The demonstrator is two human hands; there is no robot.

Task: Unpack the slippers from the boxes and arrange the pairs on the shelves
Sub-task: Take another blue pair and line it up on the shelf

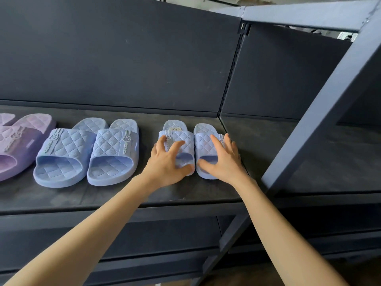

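Dark shelf (123, 195), and the small blue pair (188, 141) sits near its right end, close to the front edge. Left hand (167, 162) and right hand (224, 159) rest spread over the straps (203, 143), neither one clenched. Looks like light, soft foam; the straps are the place to grip.

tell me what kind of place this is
Probably a shop or stockroom: dark metal shelving with a slotted upright, and slipper pairs lined up on it, one blue slipper carrying a tag.
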